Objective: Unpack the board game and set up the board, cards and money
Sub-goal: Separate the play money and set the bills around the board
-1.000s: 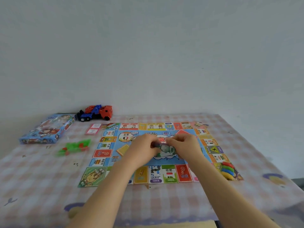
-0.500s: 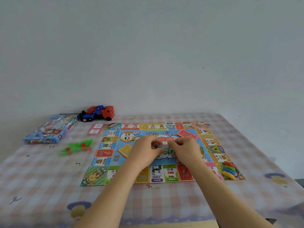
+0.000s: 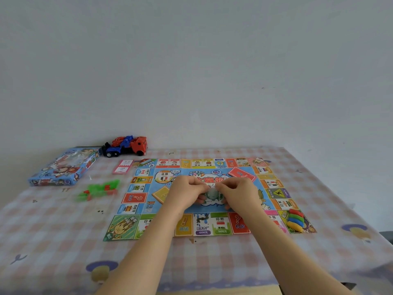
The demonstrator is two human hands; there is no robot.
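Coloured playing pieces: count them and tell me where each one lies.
4, huddled on the board's near right corner square: red piece farthest, then green piece, blue piece, yellow piece nearest. Others could be hidden under the left hand or right hand.

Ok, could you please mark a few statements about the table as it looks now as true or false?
1. The board lies unfolded on the table. True.
2. The left hand and the right hand both pinch the money above the board's middle. True.
3. The toy truck stands on the board. False: it stands off the board, at the table's far edge, next to the box.
4. The coloured pawns lie in the box. False: they lie on the board's near right corner.
5. The green pieces lie on the table, left of the board. True.
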